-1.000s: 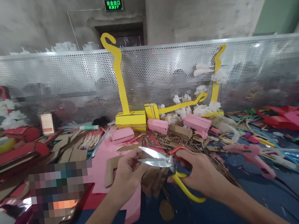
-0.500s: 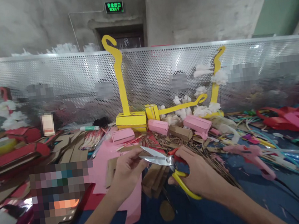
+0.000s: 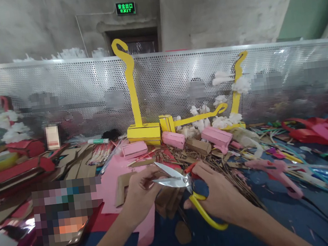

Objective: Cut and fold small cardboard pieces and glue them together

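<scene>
In the head view my right hand [image 3: 216,190] grips a pair of scissors [image 3: 175,181] with a yellow handle loop hanging low. An orange-red part shows by the fingers of that hand. The blades are spread apart and point left, towards my left hand [image 3: 139,195]. Its fingers are pinched together close to the blade tips; whatever they hold is hidden. Below the blades lie folded brown cardboard pieces [image 3: 168,201], and nearer to me a small cardboard hexagon [image 3: 182,232]. Pink paper [image 3: 146,225] spreads under and beside my left hand.
Pink paper-covered prisms [image 3: 135,149] and a yellow box with an upright hooked strip [image 3: 133,99] stand behind my hands. A pink glue gun [image 3: 279,173] with a black cord lies at right. Cardboard scraps and red pieces [image 3: 27,172] cover the left. A perforated metal panel [image 3: 158,72] closes the back.
The scissor blades have spread wider, and the yellow loop has swung down and to the right. My left hand has shifted slightly.
</scene>
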The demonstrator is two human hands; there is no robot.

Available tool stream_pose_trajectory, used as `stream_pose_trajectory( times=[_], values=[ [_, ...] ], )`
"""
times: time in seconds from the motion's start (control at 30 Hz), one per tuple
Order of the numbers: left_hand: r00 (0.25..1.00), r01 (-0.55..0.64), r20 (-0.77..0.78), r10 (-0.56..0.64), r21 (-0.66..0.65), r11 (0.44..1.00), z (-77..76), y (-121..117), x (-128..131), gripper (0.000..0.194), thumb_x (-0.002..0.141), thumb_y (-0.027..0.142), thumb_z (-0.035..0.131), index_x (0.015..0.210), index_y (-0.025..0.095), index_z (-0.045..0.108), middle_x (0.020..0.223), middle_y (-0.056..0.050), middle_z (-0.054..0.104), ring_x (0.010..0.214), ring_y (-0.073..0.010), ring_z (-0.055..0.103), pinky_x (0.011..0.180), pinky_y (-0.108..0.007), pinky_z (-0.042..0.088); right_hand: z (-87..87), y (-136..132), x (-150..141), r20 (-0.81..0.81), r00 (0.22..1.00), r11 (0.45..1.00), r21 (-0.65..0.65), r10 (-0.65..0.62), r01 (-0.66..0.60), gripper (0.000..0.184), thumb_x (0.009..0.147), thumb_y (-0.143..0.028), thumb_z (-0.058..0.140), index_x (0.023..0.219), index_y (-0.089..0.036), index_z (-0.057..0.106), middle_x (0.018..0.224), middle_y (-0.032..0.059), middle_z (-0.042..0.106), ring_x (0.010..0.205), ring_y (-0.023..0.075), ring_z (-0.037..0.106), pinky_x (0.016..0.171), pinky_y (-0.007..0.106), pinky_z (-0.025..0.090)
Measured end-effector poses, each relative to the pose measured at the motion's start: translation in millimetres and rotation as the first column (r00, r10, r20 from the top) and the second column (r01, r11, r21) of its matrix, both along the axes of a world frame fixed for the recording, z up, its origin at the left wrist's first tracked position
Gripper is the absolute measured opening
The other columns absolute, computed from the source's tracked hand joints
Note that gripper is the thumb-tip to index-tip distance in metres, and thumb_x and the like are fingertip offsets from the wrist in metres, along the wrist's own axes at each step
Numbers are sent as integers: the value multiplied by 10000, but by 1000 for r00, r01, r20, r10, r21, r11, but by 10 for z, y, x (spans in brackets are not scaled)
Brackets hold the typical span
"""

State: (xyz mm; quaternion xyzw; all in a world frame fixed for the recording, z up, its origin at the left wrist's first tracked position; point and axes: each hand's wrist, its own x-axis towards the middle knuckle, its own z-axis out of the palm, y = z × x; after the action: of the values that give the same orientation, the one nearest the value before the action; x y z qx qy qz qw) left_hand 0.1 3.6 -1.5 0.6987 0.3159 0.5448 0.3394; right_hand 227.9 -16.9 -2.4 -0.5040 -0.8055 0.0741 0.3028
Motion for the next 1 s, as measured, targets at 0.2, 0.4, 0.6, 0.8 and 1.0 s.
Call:
stream_pose_trajectory(
  times=[0.2,0.4,0.6,0.8,1.0],
  values=[
    [1000,9,-18,-9,-2,1000,0,23,-7,118,805,96,640,797,164,737,734,-7,723,681,-118,636,690,-190,523,-12,17,3,-5,1000,1000,19,11,-11,385,738,-440,816,822,-220,511,886,31,617,775,211,565,677,304,416],
    [1000,21,-4,-21,-59,998,-46,32,-21,100,851,160,645,880,154,741,848,-42,739,803,-161,678,740,-228,532,-34,48,15,-43,999,999,50,19,-17,407,725,-474,825,768,-218,511,816,15,605,722,192,542,634,283,385],
    [999,28,-14,-29,-63,998,-69,56,-42,109,866,183,645,927,170,734,876,-36,742,800,-152,681,743,-231,543,-45,78,29,-60,998,998,59,22,-19,419,718,-477,829,741,-216,502,800,5,611,709,182,541,619,273,371],
    [999,6,46,-1,-99,995,-64,111,-44,136,856,239,678,960,161,718,924,-62,739,822,-175,689,750,-270,569,-48,90,38,-30,999,998,62,-23,24,415,740,-459,807,726,-220,468,782,5,586,693,179,528,602,271,371],
    [999,-5,43,6,-25,1000,-68,62,-33,69,839,190,678,870,158,732,821,-45,720,790,-163,671,762,-259,555,-27,-14,-3,11,1000,997,75,-17,16,398,754,-451,784,868,-218,483,923,50,588,761,209,553,649,299,415]
  ],
)
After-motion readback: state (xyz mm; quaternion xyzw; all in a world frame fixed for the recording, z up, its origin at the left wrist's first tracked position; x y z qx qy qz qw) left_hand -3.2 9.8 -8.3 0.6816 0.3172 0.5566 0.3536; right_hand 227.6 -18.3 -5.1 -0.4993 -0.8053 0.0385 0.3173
